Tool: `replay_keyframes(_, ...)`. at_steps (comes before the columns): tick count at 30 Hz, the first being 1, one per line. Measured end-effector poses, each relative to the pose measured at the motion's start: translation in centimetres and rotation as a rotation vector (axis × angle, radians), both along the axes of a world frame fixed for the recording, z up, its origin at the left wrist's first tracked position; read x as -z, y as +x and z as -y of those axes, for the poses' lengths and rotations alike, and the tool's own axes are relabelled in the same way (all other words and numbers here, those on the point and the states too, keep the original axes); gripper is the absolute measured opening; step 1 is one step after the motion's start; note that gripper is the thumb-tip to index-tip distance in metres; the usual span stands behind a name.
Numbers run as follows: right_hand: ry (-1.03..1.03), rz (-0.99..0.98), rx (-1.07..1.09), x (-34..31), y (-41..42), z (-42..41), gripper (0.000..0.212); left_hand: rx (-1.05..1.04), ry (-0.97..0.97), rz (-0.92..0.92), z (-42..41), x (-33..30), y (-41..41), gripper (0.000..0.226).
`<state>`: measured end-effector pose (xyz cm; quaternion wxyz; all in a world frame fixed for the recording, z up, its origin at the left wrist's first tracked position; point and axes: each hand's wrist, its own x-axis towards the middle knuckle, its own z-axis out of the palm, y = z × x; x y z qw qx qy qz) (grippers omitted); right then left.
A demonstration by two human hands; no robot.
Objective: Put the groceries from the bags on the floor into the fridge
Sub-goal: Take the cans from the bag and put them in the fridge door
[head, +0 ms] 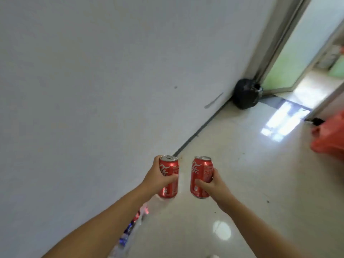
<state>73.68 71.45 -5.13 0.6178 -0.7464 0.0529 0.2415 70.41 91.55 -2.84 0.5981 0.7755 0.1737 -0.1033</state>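
Note:
I hold two red soda cans upright in front of me, above the pale tiled floor. My left hand (158,178) is wrapped around the left can (170,169). My right hand (212,185) grips the right can (202,170) from its right side. The cans are a small gap apart and do not touch. A red plastic bag (331,136) lies on the floor at the right edge, partly cut off. No fridge is in view.
A white wall (93,90) fills the left side and meets the floor along a dark strip. A black bag (245,94) sits in the corner by a doorway (290,58). A clear bag with coloured items (130,229) lies below my left arm.

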Motion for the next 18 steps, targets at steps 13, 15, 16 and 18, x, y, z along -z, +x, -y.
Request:
replay_keyframes(13, -0.064, 0.243, 0.755, -14.1, -16.1, 46.5, 0.051, 0.696, -0.021, 0.207, 47.8, -12.8, -0.7, 0.057)
replay_keyframes(15, -0.096, 0.273, 0.838, -15.5, -19.5, 53.5, 0.055, 0.760, -0.055, 0.210, 55.3, -14.1, -2.6, 0.059)
replay_keyframes(16, -0.107, 0.285, 0.877, -16.2, -20.9, 56.6, 0.058, 0.793, -0.077, 0.211, 58.7, -14.8, -3.5, 0.061)
replay_keyframes(18, -0.141, 0.315, 0.946, -17.5, -23.2, 61.8, 0.058, 0.859, -0.115, 0.230, 64.7, -16.2, -4.8, 0.066)
